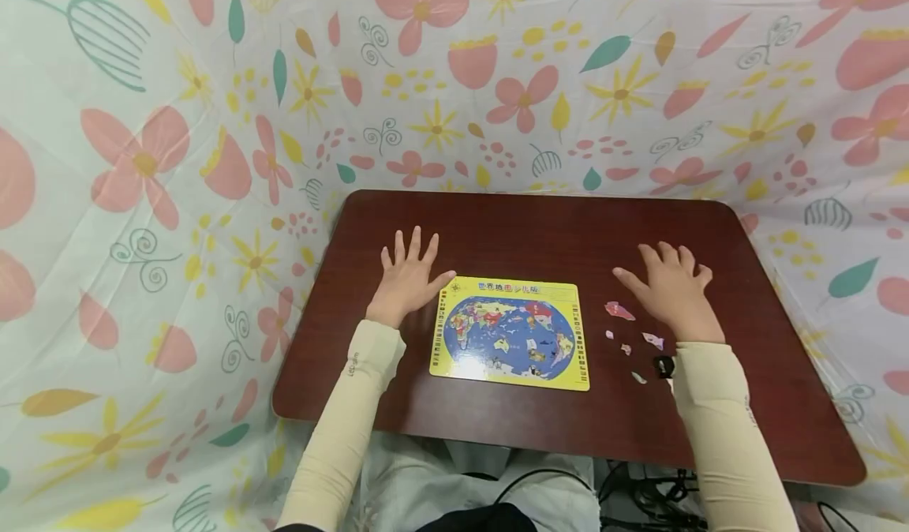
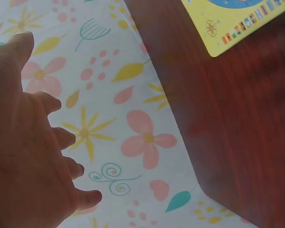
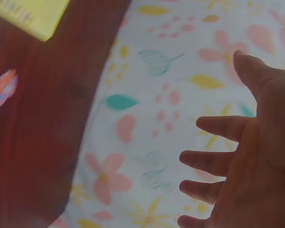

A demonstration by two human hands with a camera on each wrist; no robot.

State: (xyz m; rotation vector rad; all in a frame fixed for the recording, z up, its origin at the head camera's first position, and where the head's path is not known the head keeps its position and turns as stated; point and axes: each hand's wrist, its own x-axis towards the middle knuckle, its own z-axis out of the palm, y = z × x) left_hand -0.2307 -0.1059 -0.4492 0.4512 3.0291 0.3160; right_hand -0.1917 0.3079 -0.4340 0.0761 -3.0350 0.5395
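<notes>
A yellow-bordered world map puzzle board [image 1: 510, 335] lies flat on the dark red-brown table, its blue oval map facing up. At its upper left corner, my left hand [image 1: 407, 283] is spread palm down, thumb tip close to the board's edge and nothing held. To the right of the board, my right hand [image 1: 671, 299] hovers with fingers apart and holds nothing. Just left of that hand lies a pink puzzle piece [image 1: 619, 311]. A pale purple piece [image 1: 653, 341] and several smaller pieces [image 1: 626, 350] are scattered nearer the right wrist. Both wrist views show the fingers extended.
The table [image 1: 525, 232] has rounded corners and stands against a flower-printed cloth [image 1: 497, 106]. A small black object [image 1: 663, 367] sits at the right wrist. Black cables [image 1: 653, 496] hang below the table's front edge, beside the person's lap.
</notes>
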